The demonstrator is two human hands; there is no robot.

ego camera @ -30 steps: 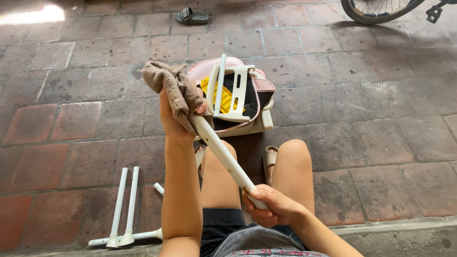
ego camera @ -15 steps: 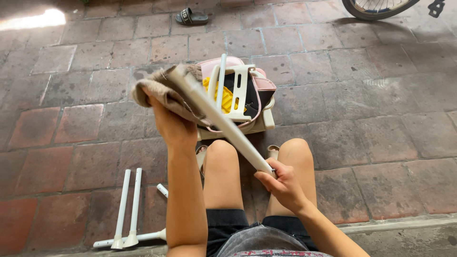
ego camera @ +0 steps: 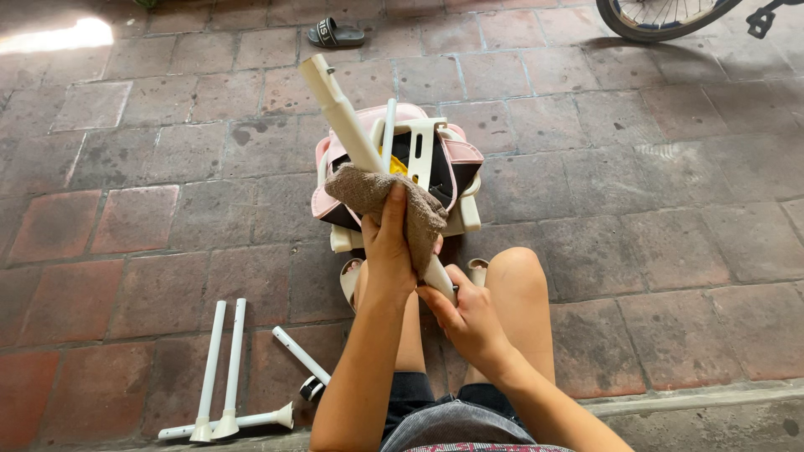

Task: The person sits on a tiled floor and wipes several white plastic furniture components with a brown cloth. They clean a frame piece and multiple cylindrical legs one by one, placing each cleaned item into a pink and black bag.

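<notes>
The white leg tube (ego camera: 339, 109) was clamped low by the right hand (ego camera: 465, 314), the left hand (ego camera: 389, 243) pinching a brown cloth (ego camera: 377, 197) just above, its upper length unwiped.

A: Where is the long white plastic tube (ego camera: 347, 125) sitting relative to the hands?

B: It is slanting from the right hand (ego camera: 466, 316) at its lower end up toward eleven o'clock. The left hand (ego camera: 387, 248) is lying just above the right one, pressing a brown knitted cloth (ego camera: 377, 197) around the tube's lower half.

A: And behind that?

B: The pink and white plastic child seat (ego camera: 456, 163) is resting on the red brick paving (ego camera: 636, 209), directly at twelve o'clock from the knees.

A: Anything else around?

B: Loose white plastic legs (ego camera: 222, 368) are lying at eight o'clock. A black rubber sandal (ego camera: 336, 33) is lying far off at twelve o'clock, and a bicycle wheel (ego camera: 662, 17) is standing at one o'clock.
</notes>
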